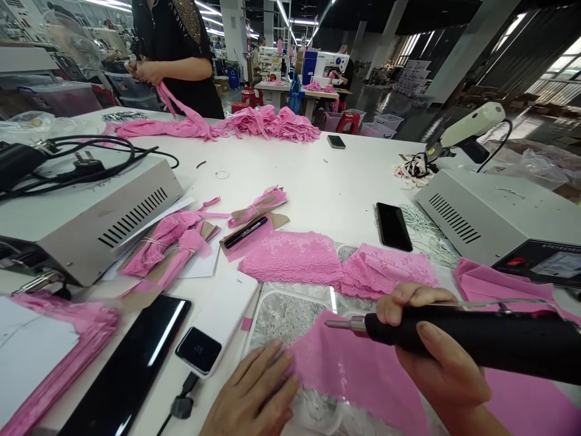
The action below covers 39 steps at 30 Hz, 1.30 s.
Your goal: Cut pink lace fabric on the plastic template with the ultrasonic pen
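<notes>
My right hand [436, 345] is wrapped round a black handheld tool [481, 339] with a pointed metal tip, which hovers over a flat pink fabric piece [354, 369]. My left hand [254, 393] lies flat with fingers spread, its fingertips at the left edge of that piece. Beneath the fabric is a clear plastic-covered mould [290, 312] with a grey, textured surface. Behind it sit stacked pink lace pieces [295, 257] and a folded pink lace pile [385, 266]. More pink fabric [535, 399] lies at the right, under the tool.
Grey machine boxes stand at the left [91, 212] and right [512, 212]. Phones [394, 226], a white power bank [227, 315], a black marker [246, 232] and tied pink bundles lie around. Across the white table [299, 175], a person [179, 60] handles pink fabric.
</notes>
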### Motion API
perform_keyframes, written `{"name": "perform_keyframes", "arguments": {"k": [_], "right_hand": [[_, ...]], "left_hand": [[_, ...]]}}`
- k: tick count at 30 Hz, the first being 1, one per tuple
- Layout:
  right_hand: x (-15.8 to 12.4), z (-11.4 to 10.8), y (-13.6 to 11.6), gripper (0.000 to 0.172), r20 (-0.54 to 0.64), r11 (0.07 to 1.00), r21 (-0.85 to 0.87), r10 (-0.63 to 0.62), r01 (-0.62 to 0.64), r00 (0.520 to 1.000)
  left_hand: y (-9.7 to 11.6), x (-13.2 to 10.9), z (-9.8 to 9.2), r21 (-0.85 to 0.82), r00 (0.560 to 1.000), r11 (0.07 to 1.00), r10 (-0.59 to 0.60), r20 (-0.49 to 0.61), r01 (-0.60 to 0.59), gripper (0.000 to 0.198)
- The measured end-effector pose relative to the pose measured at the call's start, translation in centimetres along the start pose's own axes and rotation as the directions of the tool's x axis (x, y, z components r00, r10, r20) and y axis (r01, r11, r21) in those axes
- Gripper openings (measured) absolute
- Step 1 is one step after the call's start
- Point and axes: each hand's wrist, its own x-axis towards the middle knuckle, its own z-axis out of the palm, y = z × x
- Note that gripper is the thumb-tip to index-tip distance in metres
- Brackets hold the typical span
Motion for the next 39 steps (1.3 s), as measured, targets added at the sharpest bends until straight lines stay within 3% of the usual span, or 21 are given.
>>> {"name": "perform_keyframes", "arguments": {"k": [7,21,30,39], "right_hand": [[-0.1,1.2,0.8,0.01,0.048,1.0,-0.003,0.022,-0.022,0.999],[-0.3,1.3,0.4,0.009,0.062,1.0,-0.021,0.024,-0.023,0.998],[-0.9,3.0,-0.1,0.012,0.116,0.998,-0.032,0.055,-0.052,0.992],[-1.1,3.0,-0.2,0.009,0.149,0.998,-0.017,0.067,-0.065,0.987]], "left_hand": [[0.1,-0.2,-0.2,-0.017,1.0,1.0,-0.018,-0.014,0.018,0.024],[0.7,0.0,-0.8,-0.088,0.995,0.992,-0.084,0.053,0.088,0.027],[1.0,0.1,-1.3,-0.097,0.994,0.989,-0.107,0.03,0.109,0.026],[1.4,-0.1,-1.5,-0.097,0.985,0.986,-0.124,0.123,0.136,0.03]]}}
